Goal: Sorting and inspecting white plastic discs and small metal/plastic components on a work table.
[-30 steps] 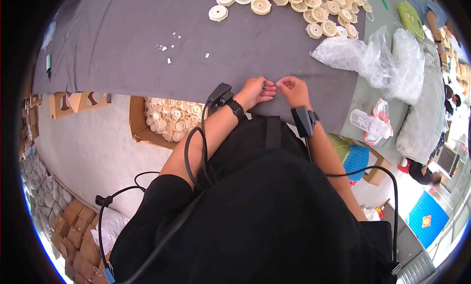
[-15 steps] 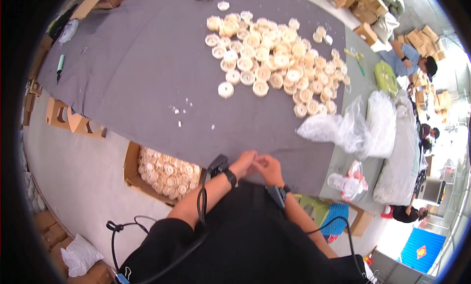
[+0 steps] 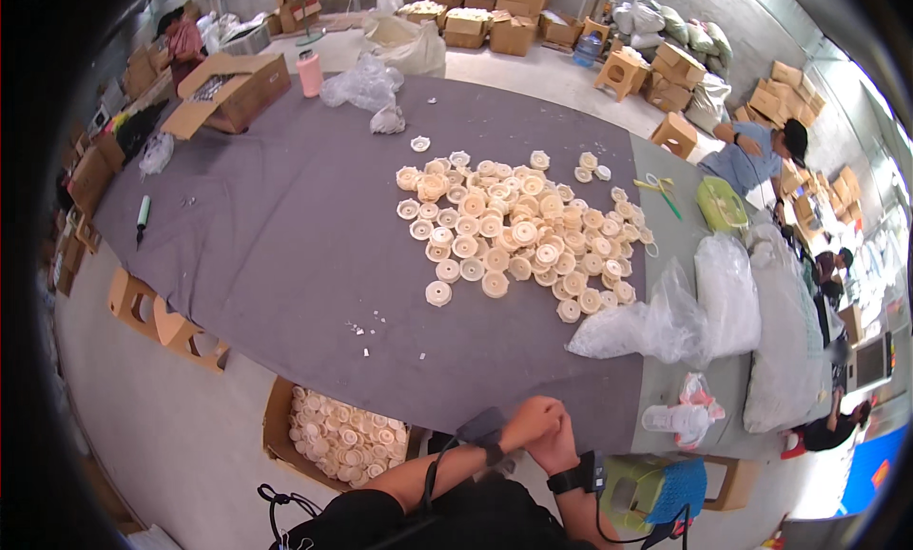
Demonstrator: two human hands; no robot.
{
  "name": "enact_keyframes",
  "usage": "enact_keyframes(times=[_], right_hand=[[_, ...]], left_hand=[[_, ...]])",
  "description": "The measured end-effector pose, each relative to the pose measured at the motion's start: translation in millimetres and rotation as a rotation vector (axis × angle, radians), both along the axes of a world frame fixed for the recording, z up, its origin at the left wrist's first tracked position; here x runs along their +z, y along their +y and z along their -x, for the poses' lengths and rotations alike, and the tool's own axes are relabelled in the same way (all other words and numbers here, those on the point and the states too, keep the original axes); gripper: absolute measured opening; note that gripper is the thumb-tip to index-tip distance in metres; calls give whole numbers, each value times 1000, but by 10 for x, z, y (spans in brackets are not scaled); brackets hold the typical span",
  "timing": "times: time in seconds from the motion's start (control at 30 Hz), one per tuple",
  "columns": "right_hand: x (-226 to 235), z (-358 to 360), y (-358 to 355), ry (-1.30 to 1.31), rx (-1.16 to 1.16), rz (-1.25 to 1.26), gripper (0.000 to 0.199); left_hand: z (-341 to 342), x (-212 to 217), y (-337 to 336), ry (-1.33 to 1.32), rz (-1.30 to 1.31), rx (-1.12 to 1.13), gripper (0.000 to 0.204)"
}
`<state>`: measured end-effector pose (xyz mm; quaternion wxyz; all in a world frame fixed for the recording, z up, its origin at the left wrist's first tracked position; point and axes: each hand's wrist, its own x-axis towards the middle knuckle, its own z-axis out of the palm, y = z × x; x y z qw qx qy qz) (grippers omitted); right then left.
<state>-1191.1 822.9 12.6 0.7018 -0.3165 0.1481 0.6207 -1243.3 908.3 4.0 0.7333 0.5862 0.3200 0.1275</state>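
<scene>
Close to the table's near edge, my left hand (image 3: 531, 423) and my right hand (image 3: 556, 447) press together. The fingers of both are closed, the left ones lapping over the right; anything between them is hidden. Farther off on the dark grey cloth (image 3: 285, 217) lies a heap of cream-coloured, round notched plastic parts (image 3: 523, 232), each with a hole or hub in its middle. One such part (image 3: 438, 293) sits apart at the heap's near left. A few small white scraps (image 3: 365, 352) are scattered between the heap and my hands.
Below the table edge, a cardboard box (image 3: 276, 422) holds many similar parts. Clear plastic bags (image 3: 656, 317) and a clear bottle (image 3: 670, 418) lie at the right. A green-handled tool (image 3: 143, 217) is far left, a pink bottle (image 3: 310, 75) behind. A person (image 3: 751, 155) sits at the far right.
The view has tilted upward, so the table's far side now shows and everything sits lower. My hands have gone from fingertips meeting to being folded closely together.
</scene>
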Motion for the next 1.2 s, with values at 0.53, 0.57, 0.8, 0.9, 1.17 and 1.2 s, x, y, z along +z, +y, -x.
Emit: enact_keyframes(times=[0.53,0.57,0.8,0.9,1.17,1.2], right_hand=[[206,-458,-4086,165,-1011,-336,39],[227,-421,-4386,153,-1087,-343,39],[-508,-130,-5876,-121,-1286,91,32],[-1326,104,-6437,-272,-939,844,29],[-2406,1429,-7990,203,-703,910,23],[-2278,1389,-8152,200,-754,905,21]], left_hand=[[-965,494,-4625,94,-1269,-366,28],[-972,469,-4917,78,-1273,-527,29],[-1521,-245,-5773,-210,-393,-1712,35],[-1825,-1116,-5621,-150,-891,-1807,40],[-2446,-3246,-4466,547,-1479,-1814,31],[-2758,-3353,-4393,640,-1519,-1894,29]])
